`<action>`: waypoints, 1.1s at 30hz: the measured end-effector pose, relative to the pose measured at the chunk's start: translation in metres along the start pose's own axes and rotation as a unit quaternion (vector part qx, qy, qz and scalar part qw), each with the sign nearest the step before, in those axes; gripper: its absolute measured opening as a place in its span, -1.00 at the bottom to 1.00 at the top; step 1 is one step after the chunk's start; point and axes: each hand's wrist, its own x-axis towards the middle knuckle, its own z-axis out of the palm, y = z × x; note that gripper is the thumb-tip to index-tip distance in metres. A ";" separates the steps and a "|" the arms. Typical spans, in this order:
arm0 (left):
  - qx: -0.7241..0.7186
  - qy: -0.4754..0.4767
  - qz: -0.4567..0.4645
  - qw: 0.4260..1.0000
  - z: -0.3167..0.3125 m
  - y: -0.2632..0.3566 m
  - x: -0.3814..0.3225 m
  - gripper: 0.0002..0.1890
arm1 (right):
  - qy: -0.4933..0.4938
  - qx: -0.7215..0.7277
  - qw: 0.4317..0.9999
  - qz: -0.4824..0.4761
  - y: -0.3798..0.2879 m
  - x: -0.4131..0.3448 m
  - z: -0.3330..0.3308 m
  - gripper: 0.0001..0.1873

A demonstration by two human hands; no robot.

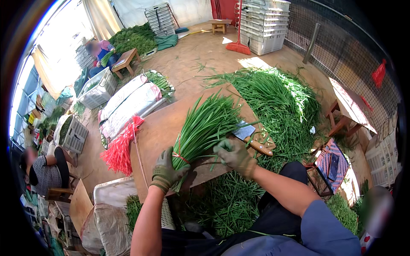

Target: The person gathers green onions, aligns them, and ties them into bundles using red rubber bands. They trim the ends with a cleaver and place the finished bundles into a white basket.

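Note:
My left hand, in a knitted work glove, grips a bundle of green garlic chives near its stem end. A red tie circles the bundle just above my thumb. The leaves fan out across a wooden board. To the right of the bundle, my gloved right hand has its fingers curled around loose chive leaves; its fingertips are partly hidden. Beyond this hand a cleaver with a wooden handle lies on the board, among cut stem pieces.
Red plastic strips hang over the board's left edge. A large chive heap lies beyond the board; more chives lie below it. A stool with a phone stands at right. Two people sit at left; crates are stacked behind.

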 end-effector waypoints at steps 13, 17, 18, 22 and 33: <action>-0.094 -0.100 -0.040 0.990 -0.011 -0.009 0.021 0.16 | 0.128 -0.160 0.976 -0.071 0.021 0.030 0.009 -0.75; -0.094 -0.093 -0.021 0.991 -0.005 -0.008 0.024 0.14 | 0.087 -0.383 0.913 -0.110 0.051 0.050 0.001 -0.65; -0.092 -0.098 -0.039 0.990 -0.004 -0.012 0.022 0.14 | 0.087 -0.413 0.900 -0.111 0.041 0.041 0.008 -0.59; -0.113 -0.102 -0.060 0.987 -0.015 -0.004 0.019 0.14 | 0.093 -0.312 0.945 -0.036 0.036 0.035 0.016 -0.55; -0.416 -0.112 -0.057 0.901 -0.002 -0.026 0.002 -0.01 | 0.038 -0.115 0.989 0.083 0.046 0.046 0.038 -0.28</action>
